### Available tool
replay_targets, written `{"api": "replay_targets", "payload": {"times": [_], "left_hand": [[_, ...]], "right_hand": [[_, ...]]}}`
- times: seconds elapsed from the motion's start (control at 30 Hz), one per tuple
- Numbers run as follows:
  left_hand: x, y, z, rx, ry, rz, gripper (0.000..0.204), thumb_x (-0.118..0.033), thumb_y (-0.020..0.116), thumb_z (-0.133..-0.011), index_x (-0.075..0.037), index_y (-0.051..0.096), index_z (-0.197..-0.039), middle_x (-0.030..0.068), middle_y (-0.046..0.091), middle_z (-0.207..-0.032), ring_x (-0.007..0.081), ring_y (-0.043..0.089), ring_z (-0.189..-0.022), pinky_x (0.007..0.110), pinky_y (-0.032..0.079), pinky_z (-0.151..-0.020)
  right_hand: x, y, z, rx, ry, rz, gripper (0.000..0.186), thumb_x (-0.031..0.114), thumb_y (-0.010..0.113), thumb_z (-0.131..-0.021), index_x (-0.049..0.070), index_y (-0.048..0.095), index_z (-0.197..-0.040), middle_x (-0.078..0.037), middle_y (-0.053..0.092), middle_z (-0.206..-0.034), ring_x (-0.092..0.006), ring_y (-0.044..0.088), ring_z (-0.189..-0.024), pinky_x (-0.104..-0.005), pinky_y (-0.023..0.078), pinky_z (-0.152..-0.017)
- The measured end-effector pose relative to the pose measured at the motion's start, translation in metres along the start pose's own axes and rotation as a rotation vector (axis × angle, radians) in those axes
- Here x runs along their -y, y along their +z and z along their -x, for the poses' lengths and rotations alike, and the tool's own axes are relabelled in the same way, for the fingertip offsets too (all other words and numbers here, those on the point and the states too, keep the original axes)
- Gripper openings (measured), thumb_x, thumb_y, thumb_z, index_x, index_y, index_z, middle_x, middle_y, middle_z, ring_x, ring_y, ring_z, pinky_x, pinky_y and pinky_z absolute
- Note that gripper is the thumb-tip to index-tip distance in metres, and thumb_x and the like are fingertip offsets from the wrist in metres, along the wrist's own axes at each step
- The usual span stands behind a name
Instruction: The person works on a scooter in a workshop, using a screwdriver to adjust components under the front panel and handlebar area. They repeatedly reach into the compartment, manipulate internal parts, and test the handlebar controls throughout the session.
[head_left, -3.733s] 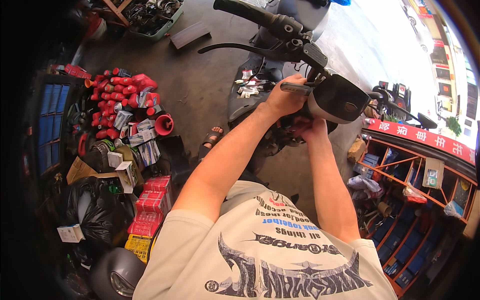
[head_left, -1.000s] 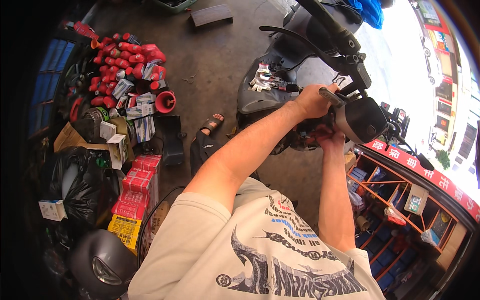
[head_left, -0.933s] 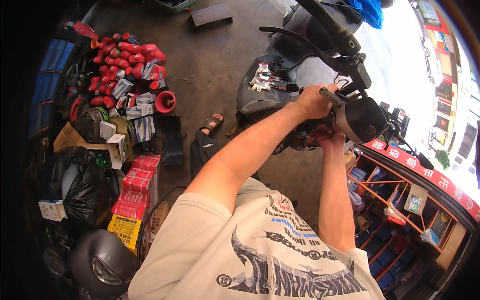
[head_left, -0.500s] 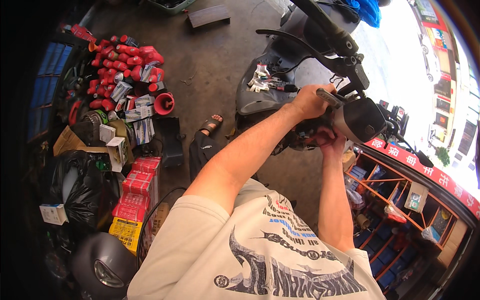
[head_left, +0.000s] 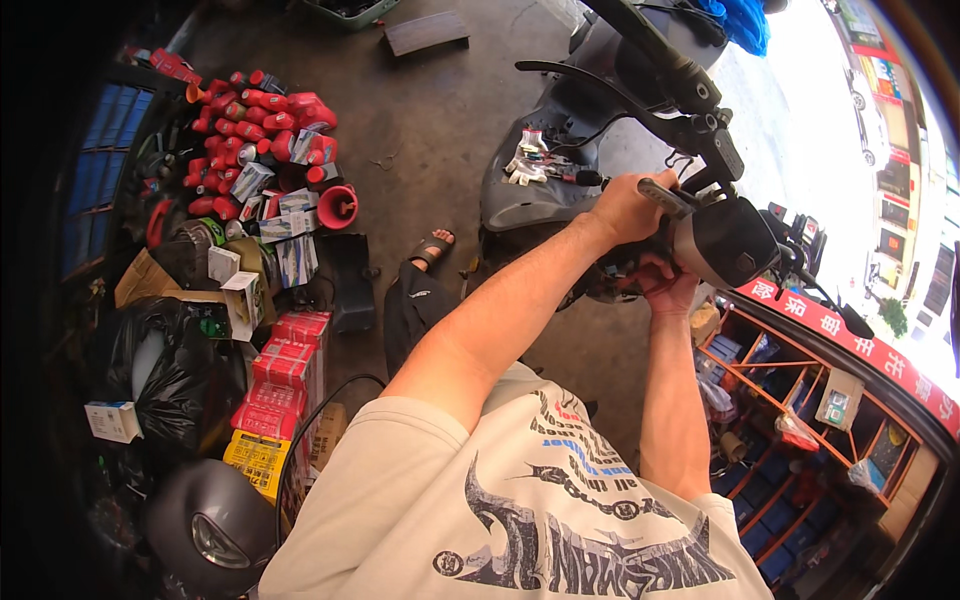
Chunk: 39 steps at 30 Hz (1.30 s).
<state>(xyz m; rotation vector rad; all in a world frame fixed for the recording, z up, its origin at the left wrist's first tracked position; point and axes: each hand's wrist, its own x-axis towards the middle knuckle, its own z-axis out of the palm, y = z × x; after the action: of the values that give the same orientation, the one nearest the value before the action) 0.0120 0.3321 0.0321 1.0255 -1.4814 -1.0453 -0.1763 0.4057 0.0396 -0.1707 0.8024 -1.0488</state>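
A dark scooter (head_left: 520, 205) stands at upper centre, with handlebars (head_left: 690, 85) and a black display housing (head_left: 722, 240) near my hands. My left hand (head_left: 628, 210) is closed at the handlebar stem, just beside a grey bar-shaped part (head_left: 665, 198); whatever its fingers grip is hidden. Below it my right hand (head_left: 668, 283) reaches under the housing, fingers curled among dark parts and partly out of sight. White gloves or rags with small items (head_left: 530, 158) lie on the scooter's dark body panel, beside black cables.
Red bottles (head_left: 250, 130), a red funnel (head_left: 338, 207), stacked cartons (head_left: 280, 370), a black bag (head_left: 160, 380) and a dark rounded shell (head_left: 210, 520) crowd the left. A wooden block (head_left: 425, 32) lies on the floor (head_left: 400, 140). An orange shelf unit (head_left: 790, 380) is at right.
Since the oldest frame the scooter has shifted rightward in view, along with both my hands. Over the last second my hands stayed at the same spots, with slight finger movement of the right one.
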Motion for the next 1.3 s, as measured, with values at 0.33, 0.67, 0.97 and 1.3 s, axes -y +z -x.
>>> {"api": "replay_targets", "payload": {"times": [0.33, 0.67, 0.97, 1.3], "left_hand": [[-0.004, -0.004, 0.000, -0.014, -0.002, 0.003, 0.015, -0.009, 0.059, -0.079, -0.010, 0.055, -0.094, 0.0137, 0.067, -0.082, 0.0361, 0.065, -0.082, 0.044, 0.050, -0.068], [-0.004, 0.005, 0.004, -0.081, 0.032, -0.060, 0.017, -0.005, 0.059, -0.080, -0.010, 0.053, -0.095, 0.0133, 0.065, -0.081, 0.0363, 0.064, -0.079, 0.043, 0.050, -0.065], [0.002, 0.012, -0.002, -0.150, -0.010, -0.088, 0.017, -0.005, 0.059, -0.077, -0.010, 0.053, -0.093, 0.0137, 0.065, -0.084, 0.0370, 0.064, -0.079, 0.045, 0.050, -0.065], [0.002, 0.001, -0.004, -0.084, -0.063, 0.057, 0.010, -0.001, 0.060, -0.072, -0.008, 0.059, -0.080, 0.0149, 0.064, -0.078, 0.0368, 0.062, -0.079, 0.044, 0.048, -0.066]], "right_hand": [[-0.004, -0.022, 0.001, -0.175, -0.064, -0.005, 0.047, 0.025, 0.051, -0.090, 0.017, 0.050, -0.136, 0.006, 0.040, -0.062, -0.0145, 0.052, -0.074, -0.0743, 0.046, -0.068], [0.003, -0.020, -0.007, -0.005, -0.010, -0.003, 0.051, 0.033, 0.051, -0.090, 0.016, 0.048, -0.138, 0.006, 0.041, -0.062, -0.0134, 0.052, -0.074, -0.0761, 0.045, -0.071], [-0.001, -0.016, -0.006, 0.009, 0.001, -0.044, 0.051, 0.032, 0.052, -0.088, 0.015, 0.049, -0.136, 0.005, 0.039, -0.061, -0.0166, 0.053, -0.076, -0.0754, 0.046, -0.072], [-0.003, 0.009, 0.003, -0.132, -0.042, 0.061, 0.036, 0.034, 0.050, -0.091, 0.007, 0.056, -0.113, 0.000, 0.044, -0.058, -0.0248, 0.059, -0.072, -0.0515, 0.057, -0.071]]}}
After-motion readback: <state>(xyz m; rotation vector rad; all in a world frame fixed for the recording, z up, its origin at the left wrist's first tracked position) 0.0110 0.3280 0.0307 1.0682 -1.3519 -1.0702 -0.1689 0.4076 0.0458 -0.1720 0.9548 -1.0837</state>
